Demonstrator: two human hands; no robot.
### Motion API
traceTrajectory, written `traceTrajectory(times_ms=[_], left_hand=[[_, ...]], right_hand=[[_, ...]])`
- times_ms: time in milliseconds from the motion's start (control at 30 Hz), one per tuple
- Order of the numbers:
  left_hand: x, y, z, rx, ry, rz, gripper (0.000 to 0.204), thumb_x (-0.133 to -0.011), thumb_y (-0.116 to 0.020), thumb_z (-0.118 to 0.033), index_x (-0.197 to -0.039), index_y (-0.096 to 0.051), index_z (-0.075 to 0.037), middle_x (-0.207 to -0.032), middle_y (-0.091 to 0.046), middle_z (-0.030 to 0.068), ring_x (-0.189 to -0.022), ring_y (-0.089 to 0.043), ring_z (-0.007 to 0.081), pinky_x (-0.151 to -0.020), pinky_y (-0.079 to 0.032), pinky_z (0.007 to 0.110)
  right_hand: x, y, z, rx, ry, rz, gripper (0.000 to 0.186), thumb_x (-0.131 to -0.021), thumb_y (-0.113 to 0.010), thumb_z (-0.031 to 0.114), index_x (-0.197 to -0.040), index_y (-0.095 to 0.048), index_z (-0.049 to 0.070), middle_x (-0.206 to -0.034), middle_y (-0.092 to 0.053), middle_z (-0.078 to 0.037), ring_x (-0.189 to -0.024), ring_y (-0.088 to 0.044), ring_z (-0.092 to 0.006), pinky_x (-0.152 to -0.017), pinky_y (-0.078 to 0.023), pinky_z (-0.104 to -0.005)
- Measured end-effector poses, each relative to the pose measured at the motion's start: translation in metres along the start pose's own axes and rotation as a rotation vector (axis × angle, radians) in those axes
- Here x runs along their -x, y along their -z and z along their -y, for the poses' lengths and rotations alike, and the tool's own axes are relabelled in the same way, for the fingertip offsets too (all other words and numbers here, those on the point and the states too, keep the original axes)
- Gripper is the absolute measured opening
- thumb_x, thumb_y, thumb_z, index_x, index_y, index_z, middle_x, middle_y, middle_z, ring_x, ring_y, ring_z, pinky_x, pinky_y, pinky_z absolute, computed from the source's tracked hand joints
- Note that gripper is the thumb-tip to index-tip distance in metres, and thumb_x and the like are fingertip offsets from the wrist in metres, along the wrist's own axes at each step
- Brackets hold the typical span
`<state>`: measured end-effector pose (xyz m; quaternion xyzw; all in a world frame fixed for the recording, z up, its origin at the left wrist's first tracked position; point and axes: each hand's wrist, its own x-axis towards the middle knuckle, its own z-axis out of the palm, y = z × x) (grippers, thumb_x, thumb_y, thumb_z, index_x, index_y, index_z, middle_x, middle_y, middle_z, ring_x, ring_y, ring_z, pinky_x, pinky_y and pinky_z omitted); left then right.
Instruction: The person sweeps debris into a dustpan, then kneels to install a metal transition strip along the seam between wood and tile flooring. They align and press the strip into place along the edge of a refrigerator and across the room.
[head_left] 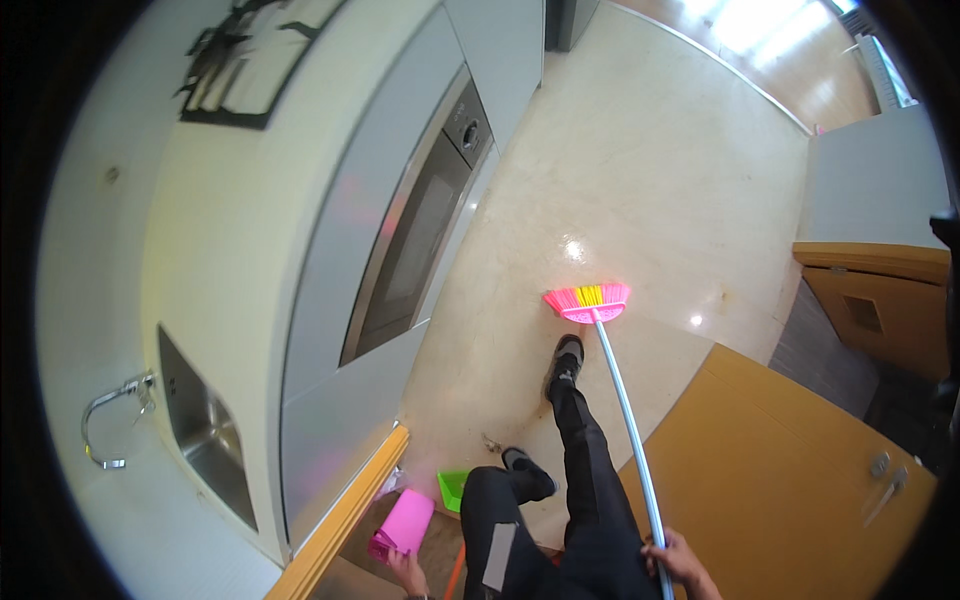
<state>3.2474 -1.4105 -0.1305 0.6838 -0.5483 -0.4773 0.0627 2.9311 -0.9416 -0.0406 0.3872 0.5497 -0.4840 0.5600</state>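
Note:
My right hand [680, 560] is wrapped round the pale blue pole of a broom [634, 440]. The broom's pink head [596, 305], with pink and yellow bristles, rests on the floor ahead of my feet. Low on the left, my left hand [407, 572] grips the near edge of a pink plastic container [405, 520]; its exact kind is unclear. Just right of that container is a green plastic scoop [452, 490], partly hidden by my leg. A small heap of dark litter [491, 443] lies on the floor near my left shoe [527, 471].
A wooden door [780, 450] with a metal handle stands on the right. Grey cabinets with a built-in oven [415, 230] line the left, beside a steel sink [208, 435] and tap [110, 415]. A wooden frame edge [345, 505] runs beside the pink container. Pale floor [650, 160] stretches ahead.

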Motion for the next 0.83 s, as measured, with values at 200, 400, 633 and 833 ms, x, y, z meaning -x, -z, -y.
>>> traceTrajectory(times_ms=[200, 400, 633, 833], left_hand=[[-0.224, -0.352, -0.148, -0.547, -0.560, 0.544, 0.067, -0.089, -0.069, -0.019, -0.147, -0.040, 0.000, -0.139, -0.054, 0.0230, -0.128, -0.054, 0.0328, -0.106, -0.043, 0.041], [-0.385, -0.651, -0.216, -1.162, -0.738, 0.635, 0.087, -0.087, -0.070, -0.031, -0.153, -0.022, -0.001, -0.132, -0.055, 0.0319, -0.121, -0.057, 0.0423, -0.102, -0.046, 0.044], [-0.450, -0.776, -0.214, -1.378, -0.550, 0.510, 0.100, -0.083, -0.063, -0.016, -0.158, 0.003, -0.013, -0.134, -0.048, 0.0354, -0.115, -0.058, 0.0442, -0.096, -0.049, 0.049], [-0.476, -0.787, -0.214, -1.445, -0.441, 0.382, 0.096, -0.085, -0.055, -0.011, -0.159, 0.006, -0.018, -0.141, -0.041, 0.0357, -0.129, -0.048, 0.0462, -0.107, -0.042, 0.049]], right_hand=[[-0.073, -0.016, 0.038, -0.367, -0.228, 0.167, 0.042, -0.086, -0.070, 0.014, -0.118, -0.049, -0.002, -0.082, -0.065, -0.013, -0.063, -0.065, -0.0226, -0.059, -0.055, -0.0352], [-0.098, -0.051, 0.060, -0.425, -0.323, -0.072, 0.049, -0.085, -0.070, 0.021, -0.123, -0.049, 0.000, -0.081, -0.067, -0.013, -0.054, -0.063, -0.0208, -0.047, -0.052, -0.0300], [-0.090, -0.068, 0.073, -0.496, -0.503, -0.098, 0.032, -0.088, -0.071, 0.024, -0.106, -0.053, 0.005, -0.078, -0.066, -0.009, -0.060, -0.066, -0.0166, -0.053, -0.057, -0.0294], [-0.065, -0.070, 0.034, -0.447, -0.456, -0.170, 0.038, -0.085, -0.075, 0.023, -0.112, -0.054, 0.006, -0.077, -0.065, -0.005, -0.070, -0.067, -0.0152, -0.065, -0.059, -0.0299]])
